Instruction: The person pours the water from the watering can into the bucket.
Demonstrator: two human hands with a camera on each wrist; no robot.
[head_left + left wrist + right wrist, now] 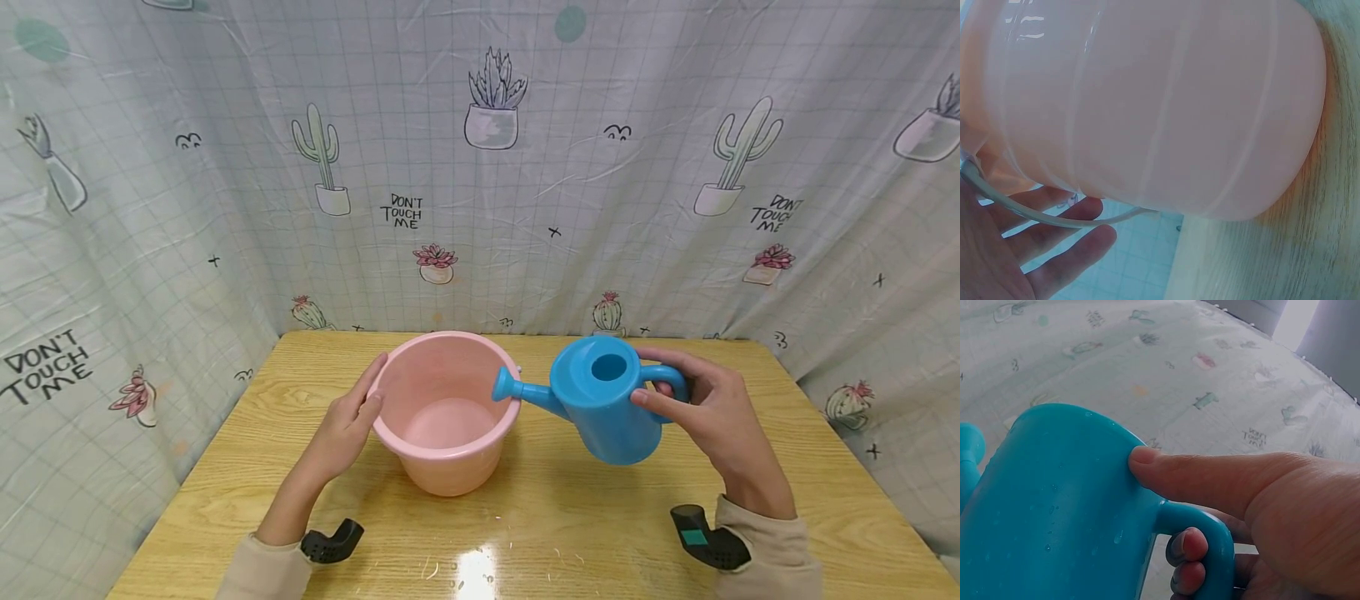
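A pink plastic bucket (452, 468) stands upright on the table. My left hand (348, 429) lies along its left rim, the thumb at the rim and the fingers extended against the outside. In the left wrist view, a thin pale bail handle (1054, 219) passes across those fingers. My right hand (712, 408) grips the loop handle of a blue watering can (611, 421), fingers curled through it and thumb pressed on the can's body. The can's spout reaches left, its flared tip over the bucket's right rim. Water drops dot the can in the right wrist view.
The wooden table (600, 533) has small wet spots and a light reflection near its front. A patterned curtain (555, 183) with cactus drawings hangs behind and along both sides. Black wrist devices (333, 542) sit at both sleeves.
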